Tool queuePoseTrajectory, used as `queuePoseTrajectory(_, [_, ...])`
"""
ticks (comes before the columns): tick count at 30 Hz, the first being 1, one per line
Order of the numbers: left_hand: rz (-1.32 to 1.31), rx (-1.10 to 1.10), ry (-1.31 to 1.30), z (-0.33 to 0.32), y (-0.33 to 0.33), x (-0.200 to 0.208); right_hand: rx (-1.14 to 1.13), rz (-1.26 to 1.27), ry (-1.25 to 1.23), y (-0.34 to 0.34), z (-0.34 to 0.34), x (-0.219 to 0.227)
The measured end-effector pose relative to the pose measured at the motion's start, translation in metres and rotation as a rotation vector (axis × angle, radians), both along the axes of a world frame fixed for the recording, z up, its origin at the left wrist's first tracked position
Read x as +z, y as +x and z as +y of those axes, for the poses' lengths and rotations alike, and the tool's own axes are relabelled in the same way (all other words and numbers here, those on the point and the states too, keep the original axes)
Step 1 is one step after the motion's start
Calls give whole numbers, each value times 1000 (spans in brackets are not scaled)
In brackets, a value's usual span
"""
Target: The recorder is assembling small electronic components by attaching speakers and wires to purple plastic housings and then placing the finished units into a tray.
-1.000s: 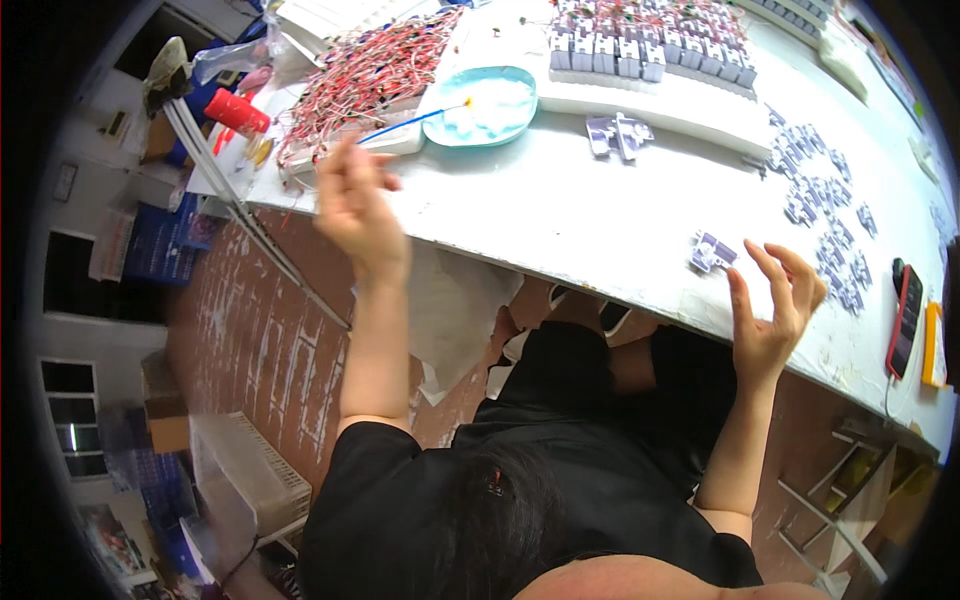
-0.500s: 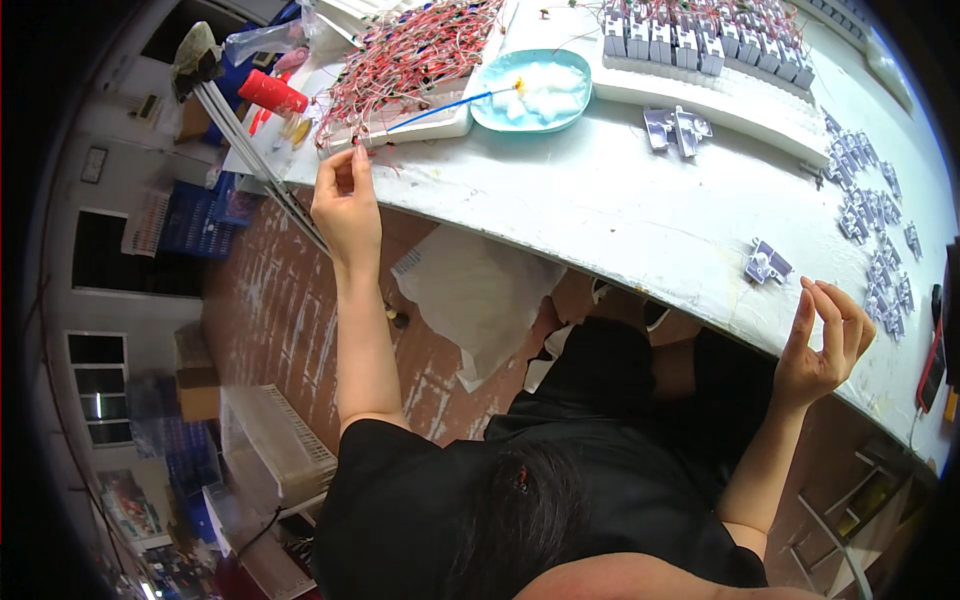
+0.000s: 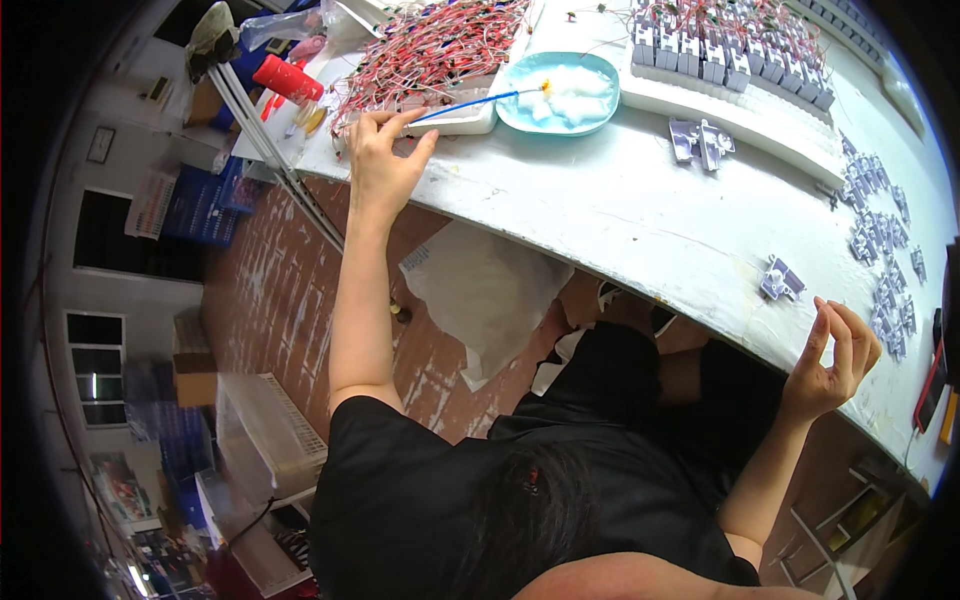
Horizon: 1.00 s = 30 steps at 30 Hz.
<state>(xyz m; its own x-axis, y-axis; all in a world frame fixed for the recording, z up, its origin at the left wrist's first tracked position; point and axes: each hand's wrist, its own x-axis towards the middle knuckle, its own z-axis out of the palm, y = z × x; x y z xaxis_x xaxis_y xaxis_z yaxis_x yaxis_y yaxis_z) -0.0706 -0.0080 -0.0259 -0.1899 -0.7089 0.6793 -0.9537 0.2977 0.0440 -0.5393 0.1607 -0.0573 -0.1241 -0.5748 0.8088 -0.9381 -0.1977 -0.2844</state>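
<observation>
By L hand (image 3: pixel 380 170): tangled red wires (image 3: pixel 430 50).

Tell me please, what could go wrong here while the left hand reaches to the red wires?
The left hand is at the tangled red wires, so pulling one may drag others out. Its fingers are close to the blue stick resting in the blue dish, which could tip. The small grey part lies near the table edge.
</observation>
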Motion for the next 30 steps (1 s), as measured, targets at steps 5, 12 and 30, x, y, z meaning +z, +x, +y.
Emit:
queuePoseTrajectory(5, [40,-60,-15,13,-22,-2,11,-10,5,1,-1,0])
queuePoseTrajectory(12, [22,-120,18,30,-55,8,-12,-3,2,-1,1,-2])
queuePoseTrajectory(30, [1413,-357,478,6,2,29,10,-3,12,0,1,0])
